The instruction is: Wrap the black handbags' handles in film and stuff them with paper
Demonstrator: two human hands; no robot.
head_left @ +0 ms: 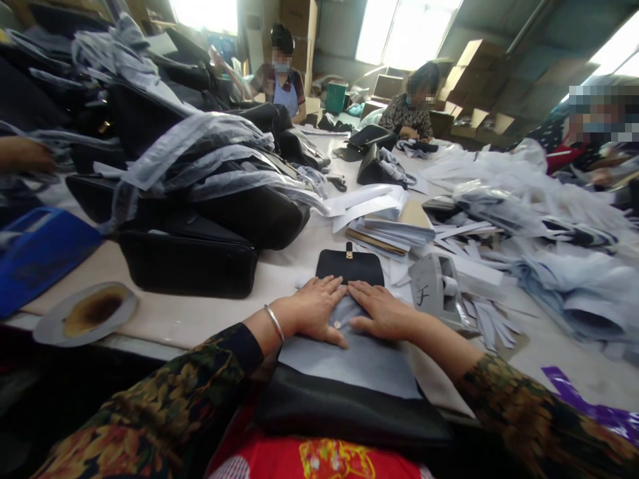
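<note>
A black handbag (349,412) lies at the table's front edge, its bottom toward me. Its flap (329,263) with a small gold clasp (349,253) is folded out away from me. Over the bag's body is a grey sheet (309,362), which looks like paper or thin lining. My left hand (319,309) lies flat on the sheet near the flap, fingers stretched forward. Beside it my right hand (382,309) presses flat too, fingertips almost meeting the left ones. A small pale round spot (337,324) shows between my hands. Neither hand grips anything.
Black bags with plastic-wrapped straps (214,219) are piled at left, by a blue bin (44,253). Paper stacks (394,226) and a grey tape dispenser (439,289) stand at right, before plastic wrap (499,173). Co-workers (287,86) sit across the table; another person's hand (24,154) reaches in at left.
</note>
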